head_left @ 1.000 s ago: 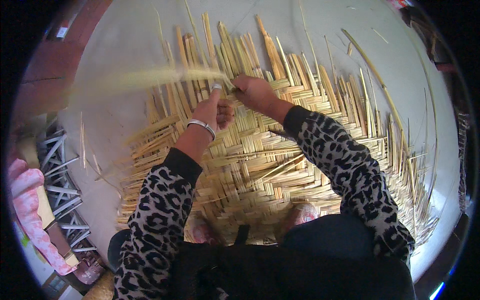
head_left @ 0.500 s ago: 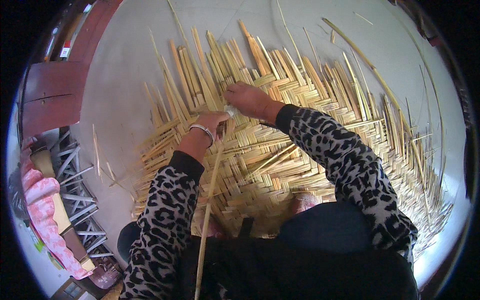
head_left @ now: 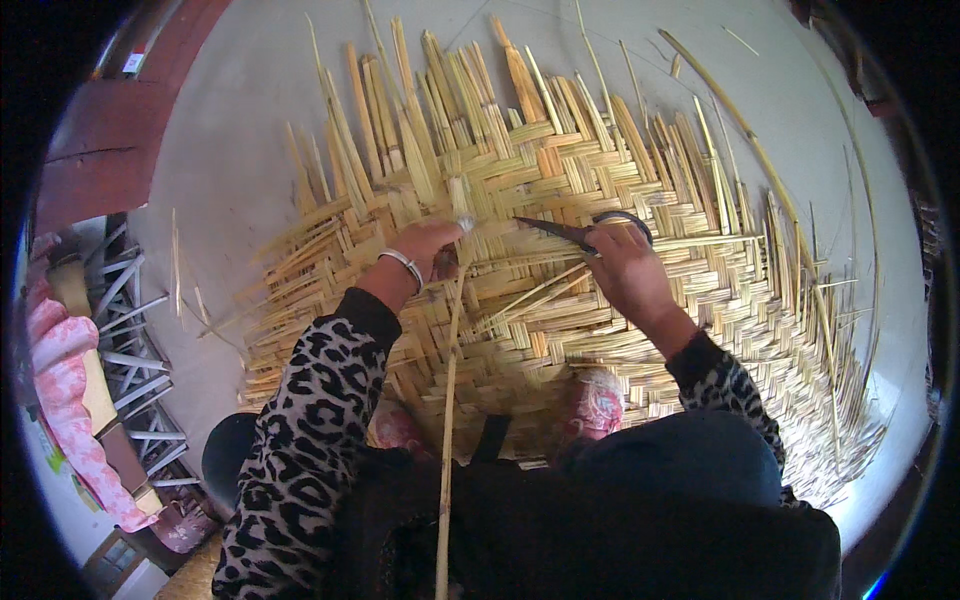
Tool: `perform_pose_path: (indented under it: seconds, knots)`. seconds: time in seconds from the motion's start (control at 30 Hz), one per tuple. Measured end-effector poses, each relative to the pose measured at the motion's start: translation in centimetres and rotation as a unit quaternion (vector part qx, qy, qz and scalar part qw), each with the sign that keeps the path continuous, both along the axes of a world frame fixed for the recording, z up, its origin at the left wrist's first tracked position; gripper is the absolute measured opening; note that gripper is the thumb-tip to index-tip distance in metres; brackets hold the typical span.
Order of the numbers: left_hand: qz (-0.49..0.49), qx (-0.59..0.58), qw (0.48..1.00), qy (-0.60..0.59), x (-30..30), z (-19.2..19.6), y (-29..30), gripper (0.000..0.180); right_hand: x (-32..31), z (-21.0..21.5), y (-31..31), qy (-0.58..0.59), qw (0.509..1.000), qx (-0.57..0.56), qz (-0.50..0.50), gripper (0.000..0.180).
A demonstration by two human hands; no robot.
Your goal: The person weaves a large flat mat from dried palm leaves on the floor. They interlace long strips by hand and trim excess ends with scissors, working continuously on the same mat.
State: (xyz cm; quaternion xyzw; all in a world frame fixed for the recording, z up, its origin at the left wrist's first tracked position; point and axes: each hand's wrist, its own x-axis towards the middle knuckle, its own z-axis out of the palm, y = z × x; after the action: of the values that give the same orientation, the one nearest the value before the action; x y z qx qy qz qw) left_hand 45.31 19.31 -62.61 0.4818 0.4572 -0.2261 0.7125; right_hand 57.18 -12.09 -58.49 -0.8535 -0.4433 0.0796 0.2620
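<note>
A broad mat (head_left: 560, 300) of flat, straw-coloured reed strips lies woven on the floor under both hands, its strip ends loose along the far edge. My left hand (head_left: 425, 250) is closed on a long reed strip (head_left: 447, 420), which runs from the fingers down past my lap to the lower edge. Something white covers a fingertip of that hand. To its right, my right hand (head_left: 628, 270) grips dark scissors (head_left: 555, 231) just above the mat, with the pointed blades toward my left hand. The bow of the handle loops around beyond the fingers.
My pink patterned shoes (head_left: 597, 402) stand on the near part of the mat. A long reed stalk (head_left: 770, 165) lies along the right side. At left are a dark red wooden piece (head_left: 100, 150), a metal rack (head_left: 140, 370) and a pink cloth (head_left: 70, 380).
My right hand has moved from beside my left fingertips to the right and nearer me, and the scissors now show in it. My left hand stays on the strip.
</note>
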Motion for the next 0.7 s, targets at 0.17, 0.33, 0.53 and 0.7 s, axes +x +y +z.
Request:
perform_pose_path:
  seconds: [0.17,0.33,0.53,0.7]
  knots:
    - [0.1,-0.018,0.993,-0.054,-1.0,-0.3,-1.1,0.023,-1.3,-0.1,-1.6,-0.068,0.995,-0.056,-0.038,0.028]
    - [0.058,-0.013,0.997,-0.053,-1.1,1.3,-0.9,0.023,0.3,-1.0,-0.9,-0.102,0.99,-0.087,-0.052,0.03]
    - [0.0,0.029,0.999,-0.037,0.1,1.7,-1.2,0.023,2.5,0.2,-0.2,-0.047,0.99,-0.134,0.006,0.025]
    - [-0.056,0.083,0.995,-0.018,0.5,2.0,-1.5,0.021,3.1,3.0,0.1,0.119,0.981,-0.155,0.006,0.022]
